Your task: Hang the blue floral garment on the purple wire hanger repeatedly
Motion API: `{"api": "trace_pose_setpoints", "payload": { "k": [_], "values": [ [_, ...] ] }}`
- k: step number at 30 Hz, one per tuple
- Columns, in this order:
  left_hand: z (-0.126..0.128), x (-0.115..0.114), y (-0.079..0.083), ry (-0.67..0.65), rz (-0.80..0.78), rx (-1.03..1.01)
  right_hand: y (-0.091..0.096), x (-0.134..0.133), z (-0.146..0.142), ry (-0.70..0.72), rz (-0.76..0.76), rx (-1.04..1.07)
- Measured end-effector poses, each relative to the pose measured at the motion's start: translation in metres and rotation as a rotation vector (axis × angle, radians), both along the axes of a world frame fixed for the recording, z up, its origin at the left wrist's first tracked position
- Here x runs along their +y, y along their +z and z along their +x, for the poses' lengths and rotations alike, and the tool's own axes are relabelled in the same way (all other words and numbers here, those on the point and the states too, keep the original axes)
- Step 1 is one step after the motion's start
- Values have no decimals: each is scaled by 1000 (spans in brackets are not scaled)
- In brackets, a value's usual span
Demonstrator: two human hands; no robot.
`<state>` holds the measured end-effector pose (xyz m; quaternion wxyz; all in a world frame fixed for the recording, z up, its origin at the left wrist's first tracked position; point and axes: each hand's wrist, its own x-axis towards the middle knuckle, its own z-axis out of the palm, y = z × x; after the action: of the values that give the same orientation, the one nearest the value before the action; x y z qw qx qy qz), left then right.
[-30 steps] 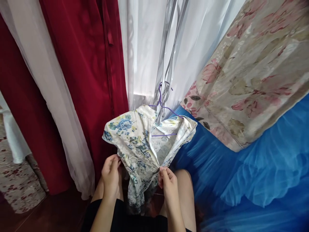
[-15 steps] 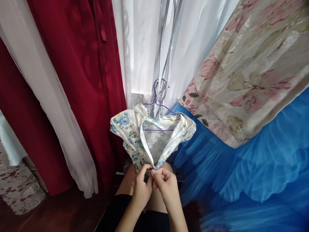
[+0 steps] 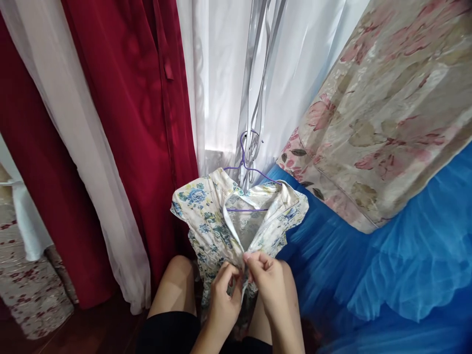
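1. Right fingers [image 3: 254,259] pinch the front edge of a blue-flowered garment [image 3: 217,236], at the foot of its open neckline.
2. Left fingers [image 3: 224,276] curl at the same edge, just below the right ones; cannot tell whether they grip.
3. Above both: purple hanger [image 3: 242,163] inside the garment's shoulders, hook beside silver ribbons [image 3: 254,39], white cloth [image 3: 221,88] behind.
4. Well left of the fingers: red cloth [image 3: 125,98].
5. Right of them: blue tulle [image 3: 376,275]; farther up, pink-flowered fabric [image 3: 387,137] overlapping it.
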<state>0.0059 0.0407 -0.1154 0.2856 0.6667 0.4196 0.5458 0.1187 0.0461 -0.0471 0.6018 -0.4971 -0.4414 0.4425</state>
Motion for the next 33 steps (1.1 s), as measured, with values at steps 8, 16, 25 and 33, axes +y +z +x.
{"api": "trace_pose_setpoints", "payload": {
  "k": [8, 16, 25, 33],
  "values": [
    [5, -8, -9, -72, -14, 177, 114, 88, 11, -30, 257, -28],
    [-16, 43, 72, -174, 166, 176, 119, 67, 20, 85, 265, 25],
    [-26, 91, 202, -16, 570, 231, 120, 58, 11, 135, 360, -47],
    [-41, 106, 204, 231, 604, 47, 74, 83, -4, 85, 315, -183]
  ]
}}
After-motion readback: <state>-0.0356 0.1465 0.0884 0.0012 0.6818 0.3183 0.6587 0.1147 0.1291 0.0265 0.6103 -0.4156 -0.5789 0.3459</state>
